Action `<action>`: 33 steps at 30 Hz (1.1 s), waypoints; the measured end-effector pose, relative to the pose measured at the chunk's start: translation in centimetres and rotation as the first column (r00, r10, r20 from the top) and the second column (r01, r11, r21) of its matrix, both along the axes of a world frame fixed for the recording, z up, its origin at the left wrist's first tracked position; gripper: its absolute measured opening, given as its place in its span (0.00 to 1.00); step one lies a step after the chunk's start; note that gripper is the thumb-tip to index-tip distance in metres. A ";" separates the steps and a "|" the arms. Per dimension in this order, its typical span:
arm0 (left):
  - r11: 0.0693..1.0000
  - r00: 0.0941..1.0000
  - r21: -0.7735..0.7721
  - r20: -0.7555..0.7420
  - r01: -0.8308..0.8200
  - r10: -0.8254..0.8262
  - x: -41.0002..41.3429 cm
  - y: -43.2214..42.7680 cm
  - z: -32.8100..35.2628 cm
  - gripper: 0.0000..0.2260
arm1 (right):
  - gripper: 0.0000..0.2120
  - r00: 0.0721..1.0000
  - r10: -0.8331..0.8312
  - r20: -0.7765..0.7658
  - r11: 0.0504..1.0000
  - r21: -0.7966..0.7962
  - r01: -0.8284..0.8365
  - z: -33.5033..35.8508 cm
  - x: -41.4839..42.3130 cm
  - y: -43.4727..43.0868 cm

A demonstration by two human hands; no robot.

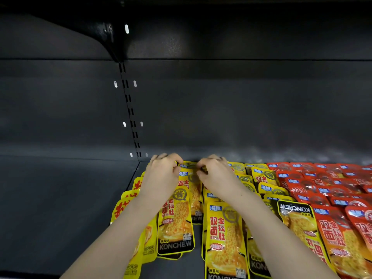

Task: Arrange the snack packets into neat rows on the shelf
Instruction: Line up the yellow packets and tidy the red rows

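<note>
Yellow snack packets (223,230) lie flat in overlapping rows on the dark shelf (66,208). Red packets (330,190) of the same kind fill the rows to the right. My left hand (161,174) and my right hand (217,174) reach to the back of the shelf. Both pinch the top corners of one yellow packet (190,178) that lies at the far end of a middle row. One yellow packet (296,216) in a row further right lies upside down, with its lettering reversed.
The shelf's back wall (241,109) rises just behind the packets. A slotted upright (130,109) runs down it on the left. An upper shelf and its bracket (108,35) hang overhead. Left of the yellow rows the shelf floor is bare.
</note>
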State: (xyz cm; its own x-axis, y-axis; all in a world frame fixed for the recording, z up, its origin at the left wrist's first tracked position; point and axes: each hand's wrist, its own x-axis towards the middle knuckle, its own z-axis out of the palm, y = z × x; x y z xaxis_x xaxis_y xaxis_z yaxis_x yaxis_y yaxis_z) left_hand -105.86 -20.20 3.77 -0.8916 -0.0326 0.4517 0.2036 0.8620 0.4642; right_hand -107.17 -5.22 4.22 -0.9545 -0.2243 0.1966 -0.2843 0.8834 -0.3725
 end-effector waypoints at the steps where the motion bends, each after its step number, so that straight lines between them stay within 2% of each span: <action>1: 1.000 1.000 0.026 -0.005 0.005 -0.005 0.1 0.0 0.3 0.07 | 0.12 1.000 -0.005 -0.015 1.000 -0.026 0.005 0.1 0.1 0.0; 3: 0.998 0.999 0.060 0.038 0.007 -0.009 0.5 -0.3 1.1 0.07 | 0.11 0.997 -0.008 -0.081 0.995 -0.103 -0.001 0.5 0.3 0.0; 6: 0.997 0.973 -0.073 0.232 0.030 -0.012 0.8 -0.9 2.4 0.06 | 0.08 0.990 0.029 -0.136 0.980 -0.191 -0.055 1.4 0.9 -0.3; 10: 0.982 0.914 -0.148 0.403 0.120 -0.051 1.2 -1.6 3.2 0.08 | 0.09 0.987 0.151 -0.050 0.982 -0.106 -0.156 1.2 2.0 -1.1; 12: 0.971 0.895 -0.177 0.440 0.159 -0.067 1.4 -1.9 3.0 0.05 | 0.10 0.980 0.201 -0.006 0.979 -0.044 -0.201 0.8 2.3 -1.4; 15: 0.959 0.892 -0.189 0.440 0.209 -0.107 1.6 -2.3 2.1 0.05 | 0.10 0.969 0.241 0.059 0.970 0.017 -0.243 0.3 2.4 -1.6; 20: 0.969 0.893 -0.140 0.432 0.206 -0.127 1.6 -2.5 1.6 0.07 | 0.17 0.963 0.255 0.088 0.961 0.090 -0.263 0.1 2.6 -1.7; 23: 0.972 0.895 -0.125 0.429 0.197 -0.126 1.6 -2.5 1.4 0.04 | 0.14 0.961 0.266 0.076 0.962 0.042 -0.269 0.2 2.8 -1.6; 26: 0.976 0.906 -0.101 0.399 0.195 -0.139 1.4 -2.1 1.3 0.08 | 0.12 0.971 0.230 0.067 0.973 -0.007 -0.230 0.4 2.7 -1.5; 29: 0.983 0.921 -0.076 0.367 0.169 -0.130 1.5 -1.4 1.7 0.08 | 0.08 0.978 0.181 0.100 0.981 -0.093 -0.172 0.9 2.6 -1.2; 33: 0.984 0.944 -0.024 0.285 0.179 -0.165 1.5 -0.4 2.2 0.05 | 0.05 0.986 0.139 0.096 0.980 -0.158 -0.123 1.6 2.4 -0.3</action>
State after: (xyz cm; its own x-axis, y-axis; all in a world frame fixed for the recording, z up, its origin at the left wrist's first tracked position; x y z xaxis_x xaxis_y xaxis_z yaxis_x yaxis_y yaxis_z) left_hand -104.37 -20.56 5.94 -0.9725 0.1480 0.1796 0.2181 0.8486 0.4819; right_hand -104.75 -5.51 5.80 -0.9360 -0.3240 0.1373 -0.3456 0.7723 -0.5331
